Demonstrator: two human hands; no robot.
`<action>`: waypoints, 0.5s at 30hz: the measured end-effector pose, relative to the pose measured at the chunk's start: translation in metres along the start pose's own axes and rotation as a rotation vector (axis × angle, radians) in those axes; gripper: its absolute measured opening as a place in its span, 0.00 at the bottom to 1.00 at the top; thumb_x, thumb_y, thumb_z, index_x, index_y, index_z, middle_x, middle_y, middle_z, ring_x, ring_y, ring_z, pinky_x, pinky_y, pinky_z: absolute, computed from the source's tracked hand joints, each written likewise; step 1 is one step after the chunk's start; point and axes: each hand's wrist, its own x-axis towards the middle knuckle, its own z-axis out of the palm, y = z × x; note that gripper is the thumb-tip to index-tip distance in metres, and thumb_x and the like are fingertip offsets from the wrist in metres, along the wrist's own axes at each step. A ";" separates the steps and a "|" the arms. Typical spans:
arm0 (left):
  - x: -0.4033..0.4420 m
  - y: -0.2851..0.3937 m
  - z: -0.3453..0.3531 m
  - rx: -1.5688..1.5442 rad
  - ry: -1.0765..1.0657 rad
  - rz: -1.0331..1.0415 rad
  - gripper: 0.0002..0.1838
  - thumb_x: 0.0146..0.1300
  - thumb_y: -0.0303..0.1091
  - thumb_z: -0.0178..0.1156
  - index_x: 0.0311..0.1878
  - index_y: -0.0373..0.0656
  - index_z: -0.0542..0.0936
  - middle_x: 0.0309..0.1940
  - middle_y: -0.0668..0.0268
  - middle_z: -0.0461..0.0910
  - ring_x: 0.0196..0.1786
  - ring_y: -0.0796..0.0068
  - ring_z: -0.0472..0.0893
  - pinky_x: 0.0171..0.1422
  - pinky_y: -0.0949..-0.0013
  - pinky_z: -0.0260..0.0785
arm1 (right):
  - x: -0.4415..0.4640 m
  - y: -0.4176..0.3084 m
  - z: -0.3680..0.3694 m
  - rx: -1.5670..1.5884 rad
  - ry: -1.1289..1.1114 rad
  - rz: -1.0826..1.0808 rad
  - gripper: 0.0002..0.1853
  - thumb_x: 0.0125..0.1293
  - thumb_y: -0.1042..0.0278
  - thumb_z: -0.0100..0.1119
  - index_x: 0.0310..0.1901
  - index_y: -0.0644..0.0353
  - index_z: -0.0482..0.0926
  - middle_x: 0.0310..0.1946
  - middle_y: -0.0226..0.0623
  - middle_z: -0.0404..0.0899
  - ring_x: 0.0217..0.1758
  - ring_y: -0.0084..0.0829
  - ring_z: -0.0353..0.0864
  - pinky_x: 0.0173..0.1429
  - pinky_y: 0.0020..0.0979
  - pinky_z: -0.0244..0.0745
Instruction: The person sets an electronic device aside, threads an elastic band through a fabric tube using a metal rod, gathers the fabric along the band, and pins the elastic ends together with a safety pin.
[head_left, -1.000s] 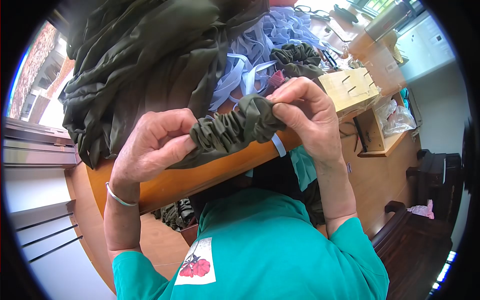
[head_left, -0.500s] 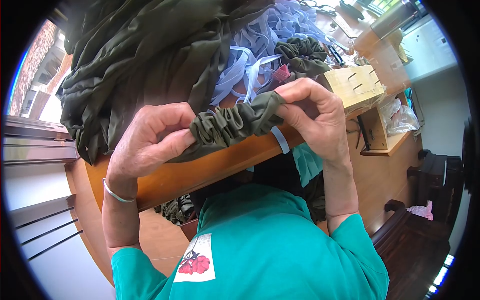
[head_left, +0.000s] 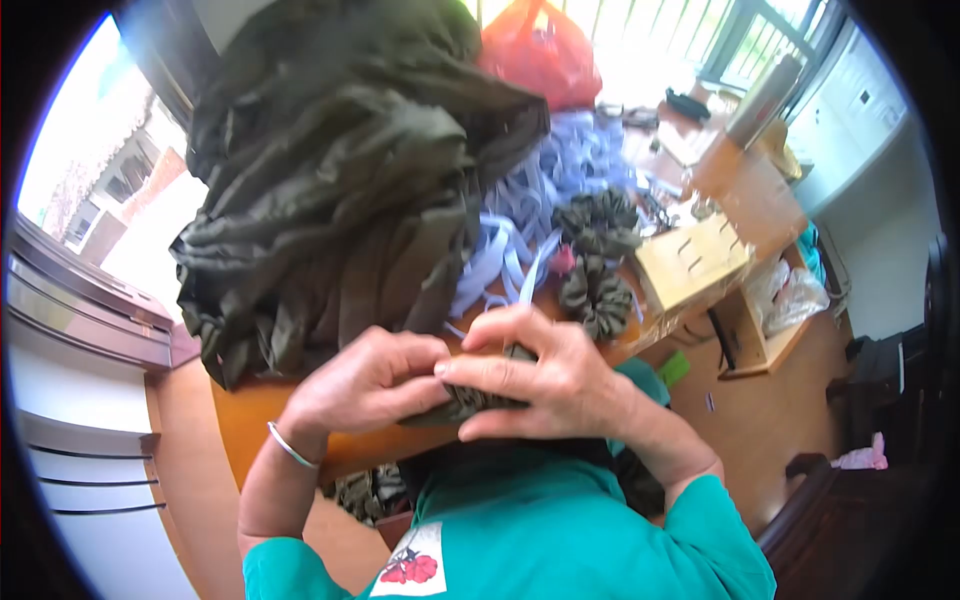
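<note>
By the bench's near edge (head_left: 352,455), cloth (head_left: 480,401) is pinched by the left hand (head_left: 372,386); the right hand's (head_left: 560,374) grip can't be told. Held loosely, cloth could be dropped.

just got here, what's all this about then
A person has both hands together at the table edge, the left hand and right hand closed around a small gathered piece of dark green cloth, mostly hidden by the fingers. A big heap of dark green fabric lies to the left. Pale blue strips lie beside it, near gathered fabric rings and a wooden block.
</note>
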 end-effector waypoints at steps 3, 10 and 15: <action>0.001 0.002 0.005 -0.065 -0.027 -0.108 0.10 0.72 0.33 0.60 0.46 0.34 0.81 0.30 0.66 0.82 0.35 0.86 0.75 0.41 0.71 0.72 | 0.000 -0.010 0.001 -0.091 -0.113 0.040 0.27 0.54 0.60 0.77 0.56 0.51 0.81 0.48 0.35 0.77 0.39 0.36 0.86 0.37 0.35 0.84; 0.003 -0.001 0.008 -0.779 -0.094 0.004 0.13 0.72 0.31 0.58 0.56 0.37 0.73 0.37 0.62 0.84 0.41 0.73 0.85 0.55 0.68 0.76 | 0.000 -0.013 -0.039 -0.038 0.037 0.078 0.13 0.54 0.78 0.71 0.41 0.58 0.82 0.38 0.37 0.81 0.37 0.38 0.86 0.39 0.33 0.84; 0.006 0.004 0.013 -0.585 -0.037 -0.091 0.06 0.71 0.31 0.61 0.41 0.39 0.77 0.29 0.69 0.80 0.30 0.83 0.77 0.38 0.76 0.69 | -0.015 -0.016 -0.058 -0.145 0.034 0.064 0.15 0.54 0.80 0.65 0.45 0.56 0.83 0.37 0.34 0.81 0.34 0.36 0.85 0.36 0.33 0.81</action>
